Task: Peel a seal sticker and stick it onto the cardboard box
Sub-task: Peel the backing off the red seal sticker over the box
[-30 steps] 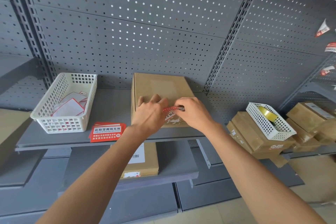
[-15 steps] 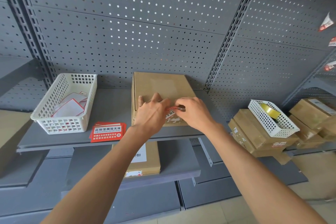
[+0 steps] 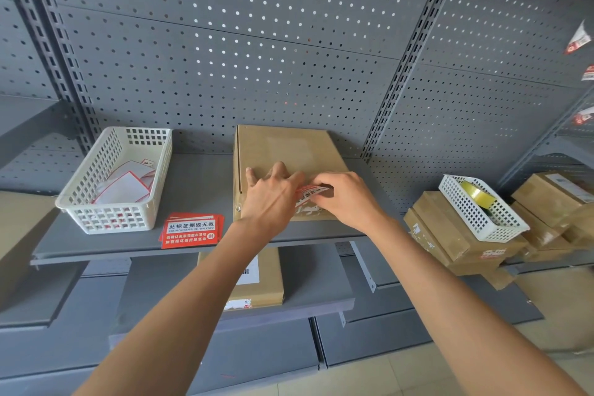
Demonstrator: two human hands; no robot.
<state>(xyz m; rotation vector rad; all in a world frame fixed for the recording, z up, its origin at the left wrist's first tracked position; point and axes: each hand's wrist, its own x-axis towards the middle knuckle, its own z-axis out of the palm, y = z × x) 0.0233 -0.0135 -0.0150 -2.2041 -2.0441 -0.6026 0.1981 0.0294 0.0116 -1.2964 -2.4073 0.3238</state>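
A flat brown cardboard box (image 3: 283,151) lies on the grey shelf (image 3: 196,177), its back against the pegboard. Both my hands rest on its near edge. My left hand (image 3: 273,193) lies over the box's front left with fingers spread and thumb by the sticker. My right hand (image 3: 347,199) pinches the right end of a red-and-white seal sticker (image 3: 310,194), which bends over the box's front edge between my hands. Left of the box, a small stack of red seal stickers (image 3: 191,230) lies on the shelf.
A white plastic basket (image 3: 112,215) with white backing papers stands at the shelf's left. To the right, stacked cardboard boxes (image 3: 450,235) carry another white basket (image 3: 482,215) holding a tape roll. A labelled box (image 3: 266,280) lies on the lower shelf.
Both hands stay on the box's near edge with the sticker between them. The sticker sits slightly lower and closer to the box. The view has shifted a little.
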